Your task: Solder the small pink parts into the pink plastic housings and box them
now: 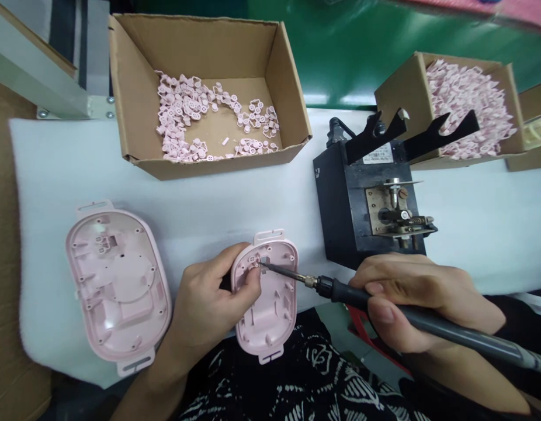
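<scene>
My left hand (218, 292) grips a pink plastic housing shell (270, 316) by its left edge, thumb pressed inside near a small pink button piece (253, 260). The shell is held at the table's front edge with its hollow side up. In my right hand (419, 298) is a soldering iron (340, 290), its fingers closed round the dark handle. The iron's tip meets the shell close to the button piece and my left thumb; exact contact is too small to tell. A second, similar pink shell (121, 280) lies hollow side up on the left.
A cardboard box (209, 44) holding small pink button parts stands at the back. On the right is a black device (344, 199) with forked holders, and behind it another box (402, 93) full of pink pieces. White padding (200, 204) covers the table.
</scene>
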`<state>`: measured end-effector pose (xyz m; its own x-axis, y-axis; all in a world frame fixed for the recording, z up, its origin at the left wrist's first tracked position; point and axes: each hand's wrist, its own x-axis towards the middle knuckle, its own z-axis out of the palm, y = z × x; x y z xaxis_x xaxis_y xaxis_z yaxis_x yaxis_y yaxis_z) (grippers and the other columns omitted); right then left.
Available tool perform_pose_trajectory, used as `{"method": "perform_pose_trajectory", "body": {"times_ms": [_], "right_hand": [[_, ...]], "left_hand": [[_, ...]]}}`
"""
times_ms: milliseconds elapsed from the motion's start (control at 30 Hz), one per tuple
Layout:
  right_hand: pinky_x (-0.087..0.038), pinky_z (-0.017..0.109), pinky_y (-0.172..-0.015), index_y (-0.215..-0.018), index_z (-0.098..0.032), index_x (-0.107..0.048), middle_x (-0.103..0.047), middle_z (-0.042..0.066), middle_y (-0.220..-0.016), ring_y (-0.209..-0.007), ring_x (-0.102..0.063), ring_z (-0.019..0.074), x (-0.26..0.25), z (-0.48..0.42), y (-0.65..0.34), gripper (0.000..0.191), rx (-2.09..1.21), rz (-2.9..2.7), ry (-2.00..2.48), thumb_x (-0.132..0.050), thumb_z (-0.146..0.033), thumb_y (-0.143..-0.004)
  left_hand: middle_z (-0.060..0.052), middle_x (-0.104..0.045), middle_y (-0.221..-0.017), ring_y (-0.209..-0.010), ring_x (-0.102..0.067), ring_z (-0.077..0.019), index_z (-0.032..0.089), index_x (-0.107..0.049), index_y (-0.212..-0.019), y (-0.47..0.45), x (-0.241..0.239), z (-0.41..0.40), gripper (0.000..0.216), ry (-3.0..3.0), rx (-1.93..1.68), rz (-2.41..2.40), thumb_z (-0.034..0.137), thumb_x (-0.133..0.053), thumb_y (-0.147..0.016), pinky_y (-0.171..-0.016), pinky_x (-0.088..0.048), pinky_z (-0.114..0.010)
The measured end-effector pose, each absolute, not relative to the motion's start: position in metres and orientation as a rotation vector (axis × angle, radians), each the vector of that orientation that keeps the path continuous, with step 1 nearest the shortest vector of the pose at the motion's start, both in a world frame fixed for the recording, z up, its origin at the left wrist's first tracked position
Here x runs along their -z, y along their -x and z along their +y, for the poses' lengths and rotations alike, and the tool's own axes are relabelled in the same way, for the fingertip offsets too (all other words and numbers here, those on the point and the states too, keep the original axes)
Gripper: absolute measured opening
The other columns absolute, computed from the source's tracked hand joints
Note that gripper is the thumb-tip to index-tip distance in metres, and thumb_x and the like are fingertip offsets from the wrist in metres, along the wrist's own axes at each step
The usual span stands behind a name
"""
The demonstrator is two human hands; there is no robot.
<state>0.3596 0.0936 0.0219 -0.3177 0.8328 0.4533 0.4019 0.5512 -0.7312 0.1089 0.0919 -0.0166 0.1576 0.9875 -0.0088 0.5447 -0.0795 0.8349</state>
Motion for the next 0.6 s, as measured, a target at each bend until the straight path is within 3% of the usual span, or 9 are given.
{"method": "perform_pose_trajectory", "body": {"times_ms": [267,333,400,433,500,567,600], "right_hand": [[-0.044,0.025,-0.038,-0.083,-0.018,-0.058,-0.057,-0.001,-0.063,-0.048,-0.058,0.0131,-0.013,0.086,-0.369,0.013,-0.761,-1.702,0.995,-0.058,-0.005,-0.079],[-0.042,0.026,-0.036,-0.083,-0.018,-0.06,-0.06,0.0,-0.063,-0.043,-0.055,0.0132,-0.011,0.084,-0.368,0.01,-0.821,-1.507,0.998,-0.058,-0.009,-0.082],[-0.041,0.027,-0.035,-0.079,-0.019,-0.06,-0.061,0.0,-0.059,-0.039,-0.053,0.0137,-0.012,0.083,-0.364,0.008,-0.796,-1.326,1.031,-0.06,-0.013,-0.084],[-0.041,0.026,-0.034,-0.076,-0.019,-0.06,-0.061,0.0,-0.056,-0.038,-0.052,0.014,-0.012,0.083,-0.361,0.01,-0.777,-1.264,1.042,-0.061,-0.014,-0.085],[-0.04,0.025,-0.031,-0.072,-0.019,-0.06,-0.062,0.001,-0.054,-0.036,-0.053,0.0149,-0.014,0.086,-0.357,0.015,-0.763,-1.214,1.026,-0.063,-0.014,-0.086],[-0.04,0.024,-0.029,-0.071,-0.018,-0.061,-0.063,0.002,-0.053,-0.033,-0.051,0.0145,-0.014,0.092,-0.355,0.016,-0.778,-1.211,0.948,-0.063,-0.012,-0.086],[-0.04,0.024,-0.027,-0.071,-0.017,-0.063,-0.064,0.002,-0.053,-0.032,-0.05,0.0143,-0.013,0.094,-0.355,0.015,-0.792,-1.213,0.911,-0.063,-0.012,-0.086]], "left_hand": [[0.007,-0.065,-0.062,-0.048,-0.056,-0.0088,0.021,-0.075,-0.099,-0.105,0.019,0.092,0.015,-1.671,-0.788,1.474,0.022,-0.068,-0.085,-0.049,-0.049,-0.023],[0.005,-0.07,-0.068,-0.053,-0.061,-0.0113,0.023,-0.073,-0.108,-0.109,0.022,0.094,0.021,-1.572,-0.755,1.543,0.028,-0.068,-0.088,-0.052,-0.053,-0.024],[-0.002,-0.078,-0.097,-0.077,-0.073,-0.0177,0.024,-0.062,-0.134,-0.117,0.023,0.092,0.042,-1.493,-0.763,1.615,0.036,-0.065,-0.094,-0.068,-0.062,-0.03],[-0.008,-0.075,-0.119,-0.096,-0.075,-0.0226,0.024,-0.05,-0.147,-0.121,0.022,0.088,0.056,-1.503,-0.799,1.641,0.039,-0.064,-0.095,-0.081,-0.063,-0.035],[-0.018,-0.049,-0.156,-0.135,-0.058,-0.033,0.022,-0.026,-0.161,-0.126,0.015,0.075,0.078,-1.657,-0.897,1.655,0.04,-0.064,-0.096,-0.106,-0.056,-0.049],[-0.018,-0.034,-0.165,-0.148,-0.041,-0.0365,0.023,-0.019,-0.163,-0.118,0.002,0.057,0.084,-1.907,-0.971,1.612,0.034,-0.066,-0.094,-0.115,-0.047,-0.055],[-0.015,-0.041,-0.161,-0.146,-0.045,-0.0349,0.026,-0.025,-0.161,-0.107,-0.005,0.049,0.079,-2.003,-0.991,1.6,0.03,-0.066,-0.094,-0.115,-0.048,-0.054]]}}
